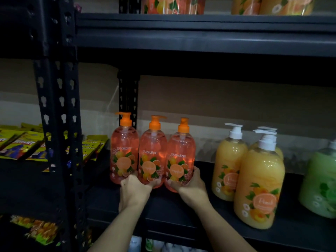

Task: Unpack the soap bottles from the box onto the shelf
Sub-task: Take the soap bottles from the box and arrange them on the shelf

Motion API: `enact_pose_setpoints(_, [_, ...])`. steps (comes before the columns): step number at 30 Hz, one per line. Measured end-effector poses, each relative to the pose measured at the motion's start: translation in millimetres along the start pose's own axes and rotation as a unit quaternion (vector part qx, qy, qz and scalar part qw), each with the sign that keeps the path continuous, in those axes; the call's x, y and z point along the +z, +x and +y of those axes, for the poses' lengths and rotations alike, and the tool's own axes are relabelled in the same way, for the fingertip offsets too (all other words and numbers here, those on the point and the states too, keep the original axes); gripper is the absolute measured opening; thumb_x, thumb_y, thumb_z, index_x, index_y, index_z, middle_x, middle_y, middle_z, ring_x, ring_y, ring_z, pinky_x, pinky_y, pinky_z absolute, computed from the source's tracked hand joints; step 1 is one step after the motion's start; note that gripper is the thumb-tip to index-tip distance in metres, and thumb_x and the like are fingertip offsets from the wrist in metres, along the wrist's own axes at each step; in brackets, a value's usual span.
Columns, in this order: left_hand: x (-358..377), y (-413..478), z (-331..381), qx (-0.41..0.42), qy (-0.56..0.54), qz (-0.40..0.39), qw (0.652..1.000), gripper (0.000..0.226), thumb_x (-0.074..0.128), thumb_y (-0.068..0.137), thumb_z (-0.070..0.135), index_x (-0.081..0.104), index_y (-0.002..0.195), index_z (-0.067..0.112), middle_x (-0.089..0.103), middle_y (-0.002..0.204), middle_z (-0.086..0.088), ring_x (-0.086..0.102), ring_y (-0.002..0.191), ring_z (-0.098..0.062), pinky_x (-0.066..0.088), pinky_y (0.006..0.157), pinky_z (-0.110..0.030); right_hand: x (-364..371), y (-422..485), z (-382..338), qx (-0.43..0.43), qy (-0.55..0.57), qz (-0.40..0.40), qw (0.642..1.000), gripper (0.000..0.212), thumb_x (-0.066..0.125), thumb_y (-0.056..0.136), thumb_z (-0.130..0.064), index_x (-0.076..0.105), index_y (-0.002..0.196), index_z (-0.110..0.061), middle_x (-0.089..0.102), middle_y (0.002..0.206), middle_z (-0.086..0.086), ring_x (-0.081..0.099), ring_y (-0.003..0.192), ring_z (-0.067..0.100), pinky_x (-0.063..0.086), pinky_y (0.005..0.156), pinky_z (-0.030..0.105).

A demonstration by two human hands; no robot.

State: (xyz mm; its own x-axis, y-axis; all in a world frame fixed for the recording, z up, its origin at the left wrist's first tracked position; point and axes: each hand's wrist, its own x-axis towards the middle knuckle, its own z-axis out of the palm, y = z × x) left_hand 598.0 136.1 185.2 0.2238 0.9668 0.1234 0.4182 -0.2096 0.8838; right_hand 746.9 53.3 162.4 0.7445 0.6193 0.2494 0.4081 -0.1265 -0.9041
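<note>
Three orange grapefruit soap bottles with orange pumps stand in a row on the dark shelf (181, 211). My left hand (135, 187) grips the base of the middle bottle (152, 151). My right hand (190, 184) grips the base of the right bottle (181, 153). The left bottle (124, 148) stands free beside the shelf post, touching the middle one. The box is not in view.
Yellow peach soap bottles (260, 182) with white pumps stand to the right, then a green bottle (321, 182) at the frame edge. A black slotted post (60, 124) rises at left, with yellow snack packets (23, 142) beyond it. More bottles sit on the shelf above (172, 5).
</note>
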Motion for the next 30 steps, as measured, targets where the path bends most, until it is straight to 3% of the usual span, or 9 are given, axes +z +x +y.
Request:
enact_pose_setpoints(3, [1.1,0.5,0.4,-0.002,-0.003,0.009,1.0,0.059,0.083,0.063,0.056,0.061,0.098,0.014,0.029,0.073,0.011,0.06,0.103,-0.034,0.045,0.067,-0.035,1.1,-0.8,0.9,-0.01,-0.014,-0.002,1.0,0.094,0.089,0.065,-0.041,0.036,0.141,-0.026,0.06,0.111,-0.014,0.06,0.097,0.006,0.045,0.084,0.019])
enact_pose_setpoints(7, [2.9,3.0,-1.0,0.002,0.002,0.022,1.0,0.057,0.082,0.067,0.053,0.062,0.099,0.011,0.037,0.077,0.007,0.061,0.101,-0.033,0.044,0.065,-0.034,0.6,-2.4,-2.2,-0.013,-0.03,-0.013,0.999,0.088,0.087,0.069,-0.044,0.037,0.138,-0.023,0.055,0.106,-0.015,0.054,0.09,0.003,0.04,0.076,0.013])
enact_pose_setpoints(10, [2.2,4.1,-1.4,0.003,0.0,0.031,1.0,0.054,0.083,0.067,0.051,0.064,0.095,0.011,0.048,0.087,0.0,0.061,0.1,-0.034,0.045,0.066,-0.035,3.5,-2.6,-1.5,-0.022,-0.047,-0.015,0.999,0.088,0.086,0.067,-0.05,0.039,0.137,-0.024,0.059,0.116,-0.012,0.057,0.1,0.006,0.044,0.084,0.019])
enact_pose_setpoints(13, [2.6,4.1,-1.5,-0.002,0.007,0.031,0.999,0.054,0.083,0.066,0.053,0.065,0.096,0.011,0.059,0.101,-0.007,0.061,0.099,-0.034,0.045,0.065,-0.035,4.2,-1.6,-0.6,-0.032,-0.079,-0.008,0.996,0.086,0.083,0.067,-0.055,0.041,0.136,-0.027,0.05,0.126,-0.005,0.054,0.115,0.013,0.042,0.089,0.024])
enact_pose_setpoints(19, [1.8,2.5,0.2,-0.005,0.01,0.035,0.999,0.056,0.083,0.067,0.052,0.066,0.099,0.009,0.06,0.108,-0.009,0.061,0.102,-0.034,0.045,0.066,-0.036,4.7,2.0,1.5,-0.032,-0.102,-0.006,0.994,0.083,0.081,0.067,-0.059,0.045,0.136,-0.031,0.049,0.13,-0.004,0.049,0.121,0.015,0.04,0.094,0.027])
enact_pose_setpoints(23, [0.8,1.4,1.2,-0.004,0.009,0.027,1.0,0.051,0.082,0.069,0.051,0.063,0.094,0.011,0.056,0.098,-0.005,0.06,0.102,-0.034,0.045,0.066,-0.036,3.9,1.4,-0.4,-0.025,-0.116,-0.004,0.993,0.082,0.08,0.068,-0.058,0.044,0.136,-0.031,0.048,0.13,-0.005,0.05,0.123,0.015,0.04,0.097,0.027])
enact_pose_setpoints(27, [-0.2,0.2,2.3,-0.009,0.009,0.026,1.0,0.052,0.082,0.068,0.052,0.06,0.092,0.012,0.039,0.081,0.005,0.06,0.102,-0.034,0.045,0.066,-0.035,4.5,1.5,-0.4,-0.025,-0.12,0.0,0.992,0.079,0.08,0.067,-0.059,0.047,0.133,-0.03,0.05,0.124,-0.005,0.054,0.117,0.015,0.045,0.097,0.03])
enact_pose_setpoints(30, [0.2,0.2,1.9,-0.006,0.016,0.031,0.999,0.052,0.082,0.067,0.051,0.059,0.092,0.012,0.047,0.087,0.001,0.06,0.102,-0.035,0.046,0.067,-0.035,4.5,1.8,-0.5,-0.025,-0.124,-0.001,0.992,0.08,0.079,0.066,-0.06,0.046,0.133,-0.03,0.05,0.123,-0.006,0.054,0.115,0.014,0.044,0.094,0.028])
